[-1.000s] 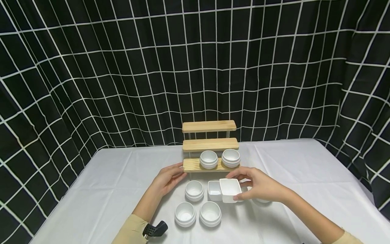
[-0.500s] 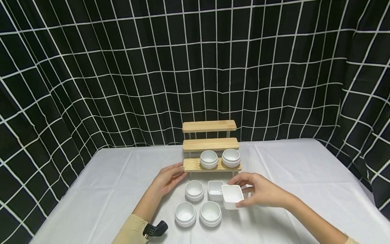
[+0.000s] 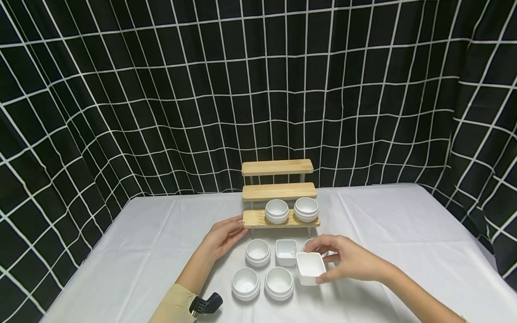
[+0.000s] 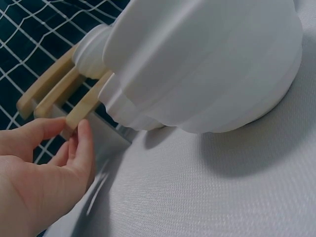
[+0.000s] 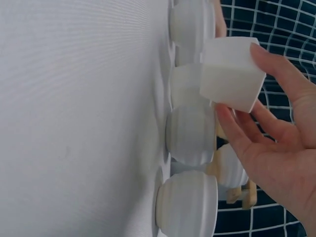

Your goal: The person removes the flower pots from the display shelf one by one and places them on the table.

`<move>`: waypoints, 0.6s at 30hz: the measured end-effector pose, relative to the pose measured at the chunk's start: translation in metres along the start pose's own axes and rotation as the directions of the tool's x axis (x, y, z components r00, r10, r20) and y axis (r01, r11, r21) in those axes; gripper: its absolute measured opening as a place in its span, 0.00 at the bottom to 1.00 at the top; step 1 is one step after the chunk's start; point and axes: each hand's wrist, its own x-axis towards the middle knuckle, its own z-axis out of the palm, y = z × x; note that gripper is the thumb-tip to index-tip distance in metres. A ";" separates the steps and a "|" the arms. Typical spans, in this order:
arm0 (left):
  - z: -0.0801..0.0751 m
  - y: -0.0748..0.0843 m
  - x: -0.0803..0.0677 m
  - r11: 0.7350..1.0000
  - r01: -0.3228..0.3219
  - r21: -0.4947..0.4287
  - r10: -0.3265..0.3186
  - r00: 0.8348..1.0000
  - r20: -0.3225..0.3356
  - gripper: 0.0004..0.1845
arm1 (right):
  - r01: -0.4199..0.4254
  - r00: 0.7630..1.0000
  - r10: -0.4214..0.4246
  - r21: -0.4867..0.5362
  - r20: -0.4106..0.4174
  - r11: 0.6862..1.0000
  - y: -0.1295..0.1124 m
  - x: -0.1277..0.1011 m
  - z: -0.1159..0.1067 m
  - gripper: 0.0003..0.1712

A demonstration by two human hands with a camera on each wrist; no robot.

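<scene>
My right hand (image 3: 353,260) holds a white square bowl (image 3: 311,269) between thumb and fingers, its opening tipped a little toward me. In the right wrist view, that square bowl (image 5: 227,74) is raised off the cloth. At the left end of a three-step wooden stand, my left hand (image 3: 223,237) pinches the lowest shelf (image 3: 254,218); thumb and fingertips meet its end in the left wrist view. Two white round bowls (image 3: 277,211) sit on that shelf. On the table beyond the held bowl are another square bowl (image 3: 286,251) and a round bowl (image 3: 308,245), partly hidden by my right hand.
Three more round bowls stand on the white cloth (image 3: 161,269): one (image 3: 257,252) close to my left hand, two others (image 3: 246,284) nearer the front. The stand's middle shelf (image 3: 278,191) and top shelf (image 3: 277,167) rise behind. A black gridded curtain (image 3: 258,89) surrounds the table.
My right hand has carried the square bowl toward me and slightly right, uncovering the other square bowl and part of a round one. The left hand keeps its place at the stand.
</scene>
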 end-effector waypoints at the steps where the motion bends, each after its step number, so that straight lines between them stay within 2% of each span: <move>1: 0.000 0.000 0.000 1.000 0.002 -0.001 -0.002 1.000 0.000 0.25 | -0.002 1.000 0.002 0.000 0.002 1.000 0.000 0.000 0.001 0.32; 9: 0.000 -0.001 0.000 1.000 -0.001 0.001 0.001 1.000 -0.004 0.25 | -0.035 0.999 0.036 -0.017 0.009 0.999 0.002 -0.002 0.005 0.32; 18: 0.000 -0.001 0.000 1.000 0.000 -0.005 0.000 1.000 -0.005 0.25 | -0.001 0.999 0.001 -0.014 0.035 1.000 0.005 -0.004 0.006 0.31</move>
